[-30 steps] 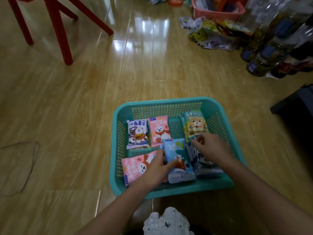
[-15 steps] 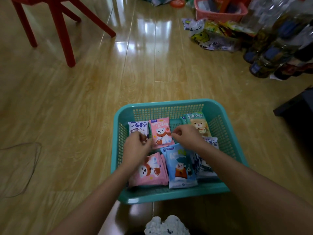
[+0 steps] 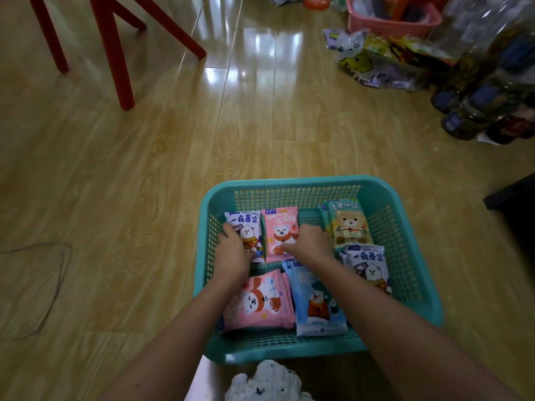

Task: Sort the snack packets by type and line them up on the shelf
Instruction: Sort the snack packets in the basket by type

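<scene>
A teal plastic basket (image 3: 289, 182) stands on the wooden floor and holds several small packets with cartoon bears. My left hand (image 3: 233, 257) lies on a white-and-purple packet (image 3: 246, 224) at the back left, fingers curled at its left edge. My right hand (image 3: 308, 246) rests on the upright pink packet (image 3: 279, 224) beside it, fingers at its lower right. In front lie a large pink packet (image 3: 260, 302) and a light blue packet (image 3: 315, 305). At the right are a green-and-yellow packet (image 3: 346, 221) and a second white-and-purple packet (image 3: 367, 264).
Red chair legs (image 3: 113, 53) stand at the back left. A pink basket (image 3: 388, 21), loose snack bags (image 3: 373, 65) and dark bottles (image 3: 477, 105) crowd the back right. A dark object (image 3: 512, 195) sits at the right edge, a thin wire loop (image 3: 55, 282) at the left.
Both hands have moved from the front packets to the back row. The left went from the blue packet to the white-and-purple one, the right to the upright pink one.
</scene>
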